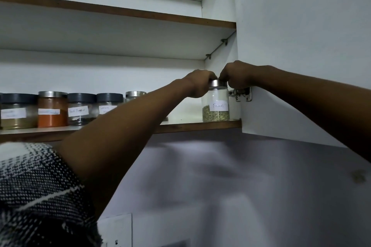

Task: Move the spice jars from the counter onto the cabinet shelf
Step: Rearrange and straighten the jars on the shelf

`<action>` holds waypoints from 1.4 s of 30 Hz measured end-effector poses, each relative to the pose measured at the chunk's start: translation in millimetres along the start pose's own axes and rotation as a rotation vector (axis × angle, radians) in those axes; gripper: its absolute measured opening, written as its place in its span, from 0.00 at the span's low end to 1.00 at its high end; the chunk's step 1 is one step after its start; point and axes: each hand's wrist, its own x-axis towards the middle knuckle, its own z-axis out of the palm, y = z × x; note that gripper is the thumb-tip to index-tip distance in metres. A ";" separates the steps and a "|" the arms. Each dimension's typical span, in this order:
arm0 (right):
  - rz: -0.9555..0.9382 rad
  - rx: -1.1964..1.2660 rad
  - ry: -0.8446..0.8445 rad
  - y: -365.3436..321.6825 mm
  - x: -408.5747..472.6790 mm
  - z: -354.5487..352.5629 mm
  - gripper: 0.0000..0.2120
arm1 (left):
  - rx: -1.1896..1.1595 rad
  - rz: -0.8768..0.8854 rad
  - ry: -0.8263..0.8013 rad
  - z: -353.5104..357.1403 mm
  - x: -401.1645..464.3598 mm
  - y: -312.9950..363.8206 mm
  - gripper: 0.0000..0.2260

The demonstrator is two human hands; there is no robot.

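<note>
- Both hands meet at the metal lid of the fennel jar: the left hand curls its fingers over the lid's left side, and the right hand closes its fingers on the lid's right edge.
- The jar stands upright on the lower cabinet shelf at its far right end, long axis vertical, lid up, its white handwritten label facing the camera. Greenish seeds fill only the bottom part.
- Just right of the jar is a metal door hinge, fixed to the open white cabinet door; the right hand's knuckles sit close above it.
- The left forearm crosses in front of the shelf and hides part of the row of jars further left.
- That row, well apart from the fennel jar, runs leftward: a steel-lidded jar mostly hidden, a dark-lidded jar, another dark-lidded jar, an orange-powder jar with a steel lid, and a pale-powder jar. All are upright with labels forward.
- A checked sleeve fills the lower left corner.
</note>
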 end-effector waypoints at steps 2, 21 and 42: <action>-0.004 -0.011 0.013 -1.6 4.8 5.6 0.18 | 0.004 -0.007 0.000 1.8 1.6 -5.3 0.22; 0.035 -0.056 0.091 -17.6 77.6 66.8 0.11 | 0.004 -0.127 -0.071 46.0 37.0 -70.8 0.23; 0.016 0.112 0.056 -27.7 131.4 140.7 0.24 | 0.055 -0.287 -0.226 93.9 60.7 -139.0 0.30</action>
